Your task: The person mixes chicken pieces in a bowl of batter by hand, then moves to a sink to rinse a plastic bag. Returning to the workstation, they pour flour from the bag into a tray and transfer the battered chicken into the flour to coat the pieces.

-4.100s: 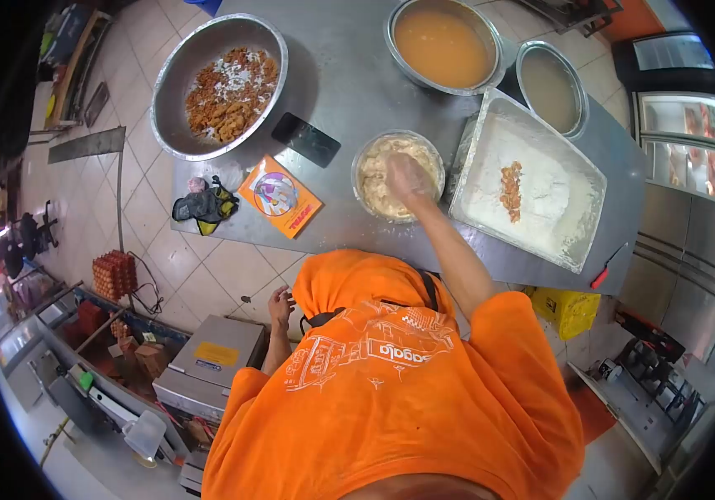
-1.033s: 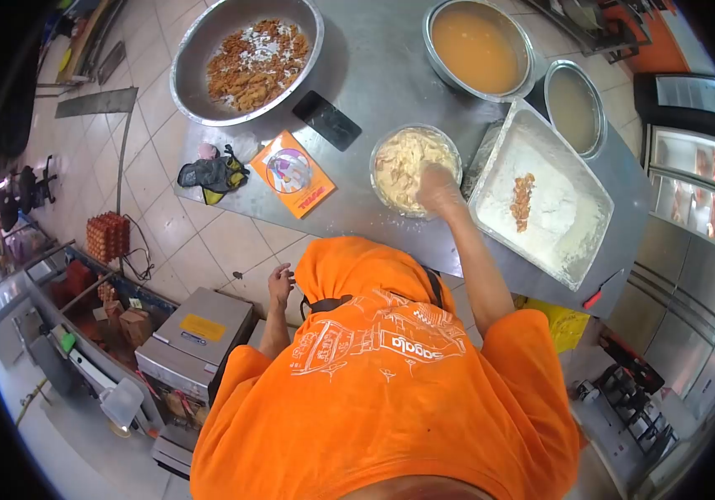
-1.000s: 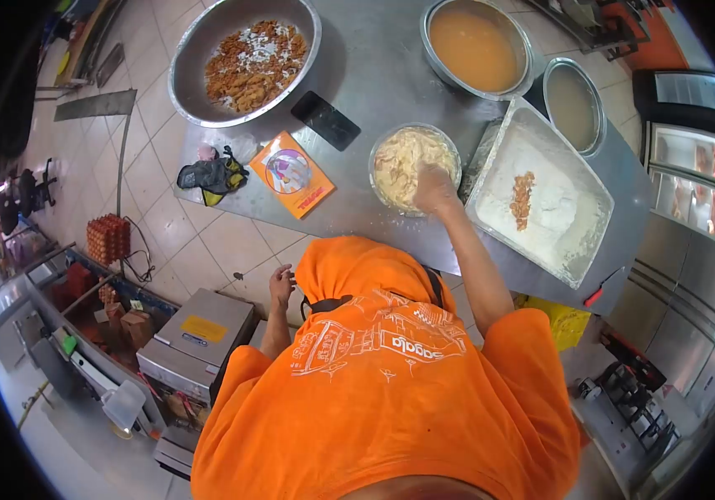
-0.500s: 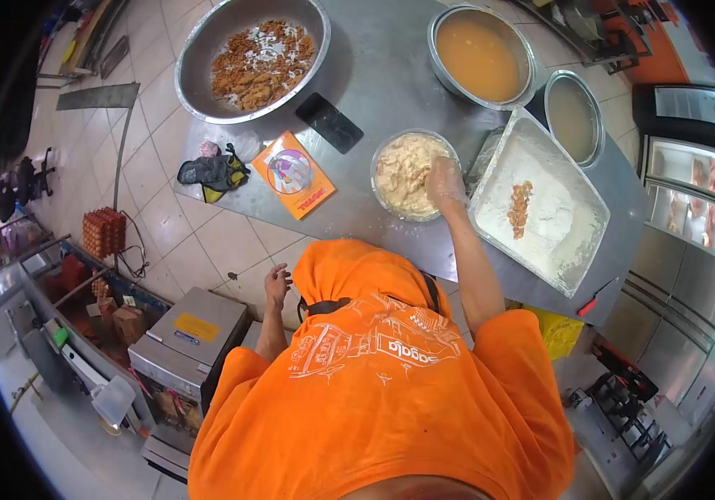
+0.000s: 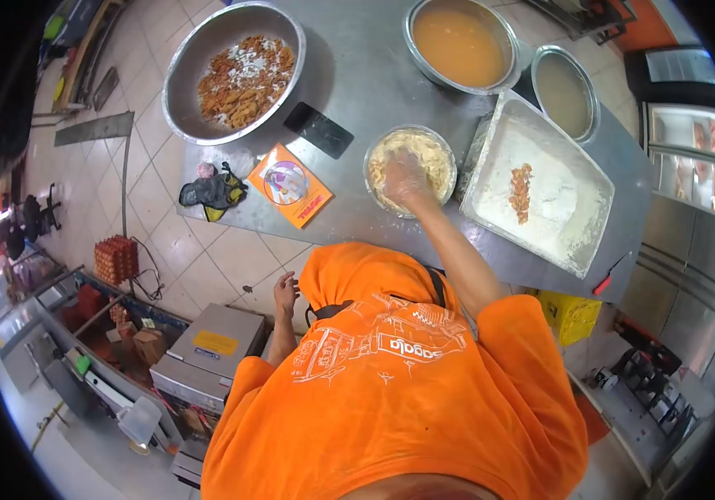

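My right hand (image 5: 406, 179) is down in a round metal bowl (image 5: 370, 187) of pale, lumpy, wet batter-like mixture (image 5: 434, 158). White residue coats this hand, and its fingers are buried in the mixture or blurred, so their grip is hidden. To the right of the bowl stands a rectangular metal tray (image 5: 490, 242) of white flour (image 5: 570, 183), with a strip of small reddish-brown pieces (image 5: 520, 193) lying on it. My left hand (image 5: 286, 292) hangs beside my waist, short of the table edge, fingers loosely apart and holding nothing.
On the metal table (image 5: 357, 87) are a large basin (image 5: 172, 92) of brown crumbly food, a phone (image 5: 319, 130), an orange booklet (image 5: 303, 208), a dark pouch (image 5: 211, 193), a bowl of orange liquid (image 5: 460, 48), a pot of cloudy liquid (image 5: 564, 92) and a red-handled knife (image 5: 603, 285) near the right edge.
My right hand has moved from the bowl's right side to its middle, deeper into the mixture. The left hand stays at my side. The whole view has shifted slightly.
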Demonstrator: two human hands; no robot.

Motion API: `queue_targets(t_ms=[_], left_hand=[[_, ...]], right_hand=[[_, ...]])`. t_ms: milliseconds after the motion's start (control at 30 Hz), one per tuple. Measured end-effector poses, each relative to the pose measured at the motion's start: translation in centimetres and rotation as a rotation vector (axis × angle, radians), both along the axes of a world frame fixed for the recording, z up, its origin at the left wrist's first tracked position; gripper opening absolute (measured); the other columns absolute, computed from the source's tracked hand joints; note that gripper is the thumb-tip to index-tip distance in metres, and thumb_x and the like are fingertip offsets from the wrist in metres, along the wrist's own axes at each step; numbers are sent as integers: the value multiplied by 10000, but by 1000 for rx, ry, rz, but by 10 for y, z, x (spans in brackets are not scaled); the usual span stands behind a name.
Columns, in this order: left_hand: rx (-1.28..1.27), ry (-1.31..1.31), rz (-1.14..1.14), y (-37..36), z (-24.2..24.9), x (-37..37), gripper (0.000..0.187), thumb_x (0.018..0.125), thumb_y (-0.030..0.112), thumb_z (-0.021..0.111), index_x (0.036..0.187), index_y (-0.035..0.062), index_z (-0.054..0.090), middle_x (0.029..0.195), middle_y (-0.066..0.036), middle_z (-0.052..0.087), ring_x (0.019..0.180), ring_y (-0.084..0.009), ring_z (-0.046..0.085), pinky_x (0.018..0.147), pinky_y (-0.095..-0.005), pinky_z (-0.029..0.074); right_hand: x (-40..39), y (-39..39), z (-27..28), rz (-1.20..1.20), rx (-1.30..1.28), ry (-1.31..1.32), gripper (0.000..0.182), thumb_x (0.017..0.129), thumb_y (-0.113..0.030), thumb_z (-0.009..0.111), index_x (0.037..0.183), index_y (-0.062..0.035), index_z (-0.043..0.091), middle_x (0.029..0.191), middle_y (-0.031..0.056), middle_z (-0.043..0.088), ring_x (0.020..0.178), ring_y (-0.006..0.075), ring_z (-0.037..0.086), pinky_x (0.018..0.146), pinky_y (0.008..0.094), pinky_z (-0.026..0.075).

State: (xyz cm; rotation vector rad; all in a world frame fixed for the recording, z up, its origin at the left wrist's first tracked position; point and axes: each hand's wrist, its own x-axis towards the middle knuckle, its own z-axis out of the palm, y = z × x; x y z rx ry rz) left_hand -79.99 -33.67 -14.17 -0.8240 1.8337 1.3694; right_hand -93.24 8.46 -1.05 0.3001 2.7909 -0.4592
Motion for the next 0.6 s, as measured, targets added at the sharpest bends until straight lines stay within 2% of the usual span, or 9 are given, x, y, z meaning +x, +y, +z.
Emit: queue_targets(t_ms=[100,167,200,267,300,400,533,567,600], left_hand=[[-35,-21,-18,6,10,-5,280,923,135,468,1178,86,571,918,-64,619,680,-122,586,580,-256,464],[-15,-9,-29,7,16,-10,278,924,136,468,1175,84,573,920,-67,621,680,-125,588,581,-256,466],[0,-7,-25,8,17,-12,276,925,138,468,1173,81,575,922,-69,622,681,-128,590,583,-256,469],[-18,-16,-16,9,17,-14,282,917,139,467,1168,78,579,926,-73,622,687,-130,592,587,-259,472],[-12,-7,-9,6,13,-12,288,912,139,466,1171,78,578,928,-75,622,690,-131,594,588,-260,473],[4,19,-6,-2,0,-8,313,900,141,462,1188,73,564,936,-75,622,698,-134,598,589,-262,479],[12,22,-84,3,3,-11,317,916,139,463,1213,65,544,919,-73,629,719,-127,606,588,-271,495],[43,71,-76,5,0,-11,316,919,136,463,1213,57,544,911,-74,628,722,-131,606,587,-272,497],[75,121,-69,7,0,-12,314,921,133,462,1213,50,544,903,-75,627,724,-136,606,585,-272,499]], right_hand=[[6,4,-4,-68,52,143,269,789,-92,522,1018,27,598,1197,291,510,1184,378,466,985,489,379],[6,8,-12,-167,-84,258,221,787,-34,484,957,10,619,1090,280,574,1081,375,544,917,476,439],[5,13,-10,-175,-81,265,221,787,-34,484,957,10,619,1090,280,574,1081,375,544,917,476,439],[2,25,3,-136,-138,148,213,771,-31,495,933,16,624,937,260,619,912,377,614,817,457,497],[4,28,13,-110,-70,209,226,742,-18,513,935,15,627,823,227,636,779,375,632,737,444,522],[11,40,45,-180,-99,127,254,707,-12,549,947,14,629,843,221,637,798,365,632,755,446,517],[14,60,31,-95,-139,121,311,680,-31,576,984,16,622,885,234,622,880,382,611,809,452,498],[2,61,40,-87,-150,-141,441,677,-67,589,1111,9,581,987,257,608,972,382,592,860,445,480],[-3,59,30,-104,-155,-135,441,677,-67,589,1111,9,581,987,257,608,972,382,592,860,445,480]])
